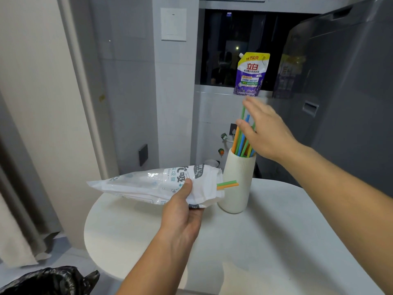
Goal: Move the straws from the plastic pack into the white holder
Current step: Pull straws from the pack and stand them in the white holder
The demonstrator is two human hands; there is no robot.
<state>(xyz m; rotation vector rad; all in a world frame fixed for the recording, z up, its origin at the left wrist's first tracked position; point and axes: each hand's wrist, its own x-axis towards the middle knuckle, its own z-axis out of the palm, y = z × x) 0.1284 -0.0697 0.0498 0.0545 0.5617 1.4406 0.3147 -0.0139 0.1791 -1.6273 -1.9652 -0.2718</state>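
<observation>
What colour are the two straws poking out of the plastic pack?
One green, one orange: the two straws at the plastic pack's open end, seen in the head view.

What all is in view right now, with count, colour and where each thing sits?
Round white table: one, white, under everything.
Ribbed white holder: one, cream white, upright on the table.
Plastic straws in the holder: several, green, orange, blue, standing up.
Printed plastic straw pack: one, white and clear, held above the table.
Straws poking from the pack: two seen, green and orange, at its open end.
Detergent pouch: one, purple and yellow, on the window ledge.
Black plastic bag: one, bottom left.
Left hand: grips the pack.
Right hand: open, by the straw tops.
</observation>
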